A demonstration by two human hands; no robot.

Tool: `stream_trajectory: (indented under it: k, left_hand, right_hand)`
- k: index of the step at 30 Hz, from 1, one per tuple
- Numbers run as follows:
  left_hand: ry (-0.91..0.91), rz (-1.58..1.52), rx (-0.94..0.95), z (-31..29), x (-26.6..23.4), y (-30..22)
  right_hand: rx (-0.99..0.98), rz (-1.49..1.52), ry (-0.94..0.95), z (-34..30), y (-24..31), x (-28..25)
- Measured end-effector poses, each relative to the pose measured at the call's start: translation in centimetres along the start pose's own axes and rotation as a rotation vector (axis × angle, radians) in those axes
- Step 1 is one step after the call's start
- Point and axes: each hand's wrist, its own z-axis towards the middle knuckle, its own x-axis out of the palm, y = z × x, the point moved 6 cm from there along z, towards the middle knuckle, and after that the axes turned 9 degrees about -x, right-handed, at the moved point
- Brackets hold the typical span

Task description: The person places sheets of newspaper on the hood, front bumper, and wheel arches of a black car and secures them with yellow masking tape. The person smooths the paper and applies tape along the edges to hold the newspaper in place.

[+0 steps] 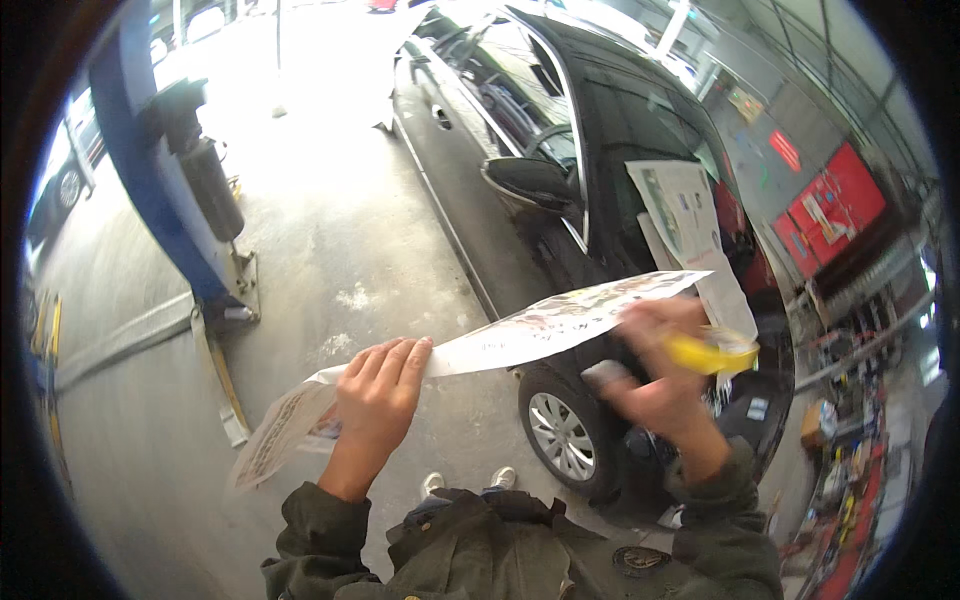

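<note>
A long newspaper sheet (535, 330) stretches out in front of me, its left part hanging down past my wrist. My left hand (380, 390) is closed on the sheet's upper edge, the fingers folded over it. My right hand (665, 380), smeared by motion, is by the sheet's right end with a yellow roll of tape (708, 355) in it. Its thumb stands apart from the fingers; whether it also touches the paper I cannot tell. Beyond, another newspaper piece (685, 205) lies against the windshield area of a black car (540, 235).
The car's side mirror (528, 183) juts out ahead, and its front wheel (565, 430) is below my hands. On the left stands a blue lift post (165, 170) with a floor arm (215, 370). A red cabinet (835, 215) and cluttered shelving (850, 500) line the right side.
</note>
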Motion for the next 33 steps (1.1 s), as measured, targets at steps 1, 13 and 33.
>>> stream_trajectory:
  k: [1, 13, 33]
  left_hand:
    - [0.016, 0.009, 0.043, 0.5, 0.0, -0.9]
    - [0.121, -0.049, 0.190, 1.2, -0.2, -4.1]
    - [0.139, -0.015, 0.419, 2.2, -0.1, -3.8]
  right_hand:
    - [-0.078, 0.038, 0.024, 0.0, 2.2, 1.5]
    - [-0.120, 0.071, -0.097, -1.1, 7.0, 7.7]
    - [0.284, -0.014, 0.057, -10.1, 5.5, 4.2]
